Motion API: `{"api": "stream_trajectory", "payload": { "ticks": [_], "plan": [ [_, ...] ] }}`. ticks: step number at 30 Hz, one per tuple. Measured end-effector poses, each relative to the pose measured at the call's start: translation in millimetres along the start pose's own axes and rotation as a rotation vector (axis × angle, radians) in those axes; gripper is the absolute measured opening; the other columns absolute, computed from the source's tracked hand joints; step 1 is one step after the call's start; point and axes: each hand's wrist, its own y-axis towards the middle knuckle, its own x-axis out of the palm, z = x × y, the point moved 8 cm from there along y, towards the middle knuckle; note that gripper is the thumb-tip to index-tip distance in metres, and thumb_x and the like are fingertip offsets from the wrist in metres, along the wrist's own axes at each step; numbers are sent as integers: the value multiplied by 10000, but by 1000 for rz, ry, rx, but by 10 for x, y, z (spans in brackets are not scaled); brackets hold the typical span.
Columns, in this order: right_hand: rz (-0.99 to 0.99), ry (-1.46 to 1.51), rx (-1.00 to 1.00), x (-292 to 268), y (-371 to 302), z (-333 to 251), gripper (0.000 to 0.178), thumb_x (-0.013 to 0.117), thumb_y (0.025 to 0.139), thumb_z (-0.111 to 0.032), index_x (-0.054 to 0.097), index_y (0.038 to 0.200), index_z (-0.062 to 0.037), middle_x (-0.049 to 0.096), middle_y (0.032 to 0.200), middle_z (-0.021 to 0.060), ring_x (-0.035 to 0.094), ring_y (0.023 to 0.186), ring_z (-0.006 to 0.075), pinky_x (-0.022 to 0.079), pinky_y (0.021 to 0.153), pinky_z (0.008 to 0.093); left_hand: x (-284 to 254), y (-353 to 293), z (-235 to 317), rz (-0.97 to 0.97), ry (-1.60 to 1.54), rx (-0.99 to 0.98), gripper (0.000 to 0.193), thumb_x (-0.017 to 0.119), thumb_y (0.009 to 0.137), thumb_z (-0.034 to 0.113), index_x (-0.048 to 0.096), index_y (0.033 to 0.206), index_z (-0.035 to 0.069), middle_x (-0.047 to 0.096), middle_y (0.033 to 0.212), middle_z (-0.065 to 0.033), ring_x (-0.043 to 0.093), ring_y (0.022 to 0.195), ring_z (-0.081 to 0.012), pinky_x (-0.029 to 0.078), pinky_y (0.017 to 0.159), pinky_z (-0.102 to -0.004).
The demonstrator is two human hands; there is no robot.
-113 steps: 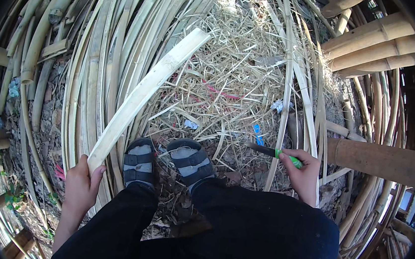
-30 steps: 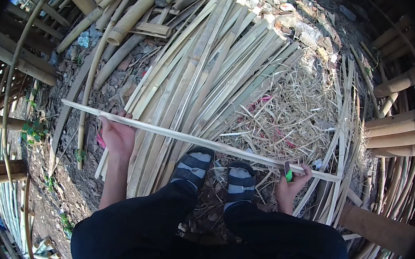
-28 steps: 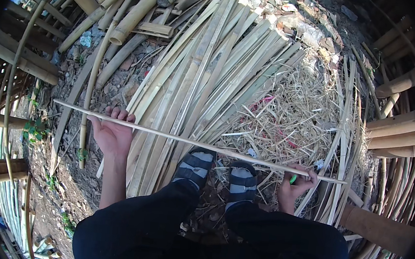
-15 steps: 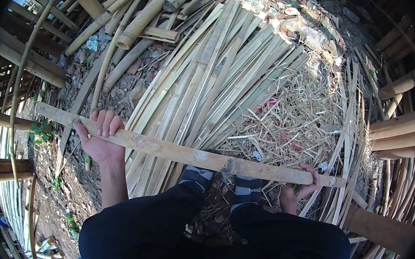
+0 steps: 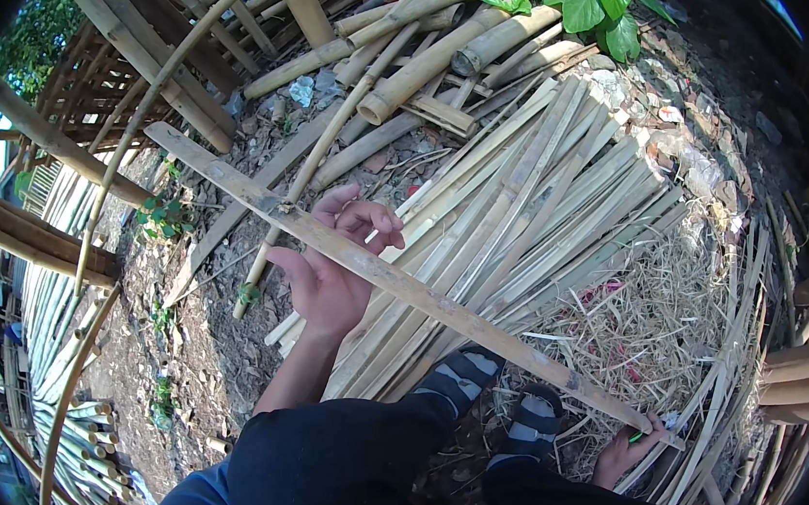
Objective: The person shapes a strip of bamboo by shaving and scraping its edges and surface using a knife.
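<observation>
Strip [image 5: 446, 307] is held slanted over pile [image 5: 519, 197], from pile's far L to near R, its R end pinched by R hand [image 5: 620, 456] w/ green bit [image 5: 638, 437], & L hand [image 5: 336, 291], nearer pile, is set under it, fingers loose & spread.

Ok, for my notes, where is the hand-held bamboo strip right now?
In the head view, the bamboo strip slants from upper left to lower right, across the left hand, its lower end near the right hand.

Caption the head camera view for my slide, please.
A long bamboo strip crosses the open left hand, one end held in the right hand, near pale shavings.
</observation>
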Motion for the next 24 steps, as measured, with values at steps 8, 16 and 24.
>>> {"api": "stream_trajectory", "payload": {
  "ticks": [8,16,24],
  "plan": [
    [-247,358,514,564,-130,19,159,538,995,-179,435,999,-58,521,764,45,550,572,111,400,496,224,902,-123,-782,-253,-116,-54,811,365,903,709,261,1436,106,502,1185,-167,510,1140,-312,451,935,-482],
    [-705,371,825,1055,-114,-518,368,584,976,-288,482,1201,-15,546,650,15,554,498,94,374,415,217,557,210,-1403,155,-62,-138,179,431,1036,244,410,1132,94,543,798,-96,589,669,-225,531,657,-360],
    [-503,346,579,545,404,-923,309,607,962,-228,574,1154,11,559,676,-1,525,531,64,418,494,228,1311,1205,445,-57,136,195,267,422,1044,220,418,1187,-6,401,793,-20,351,580,-42,311,473,-179]
  ]
}}
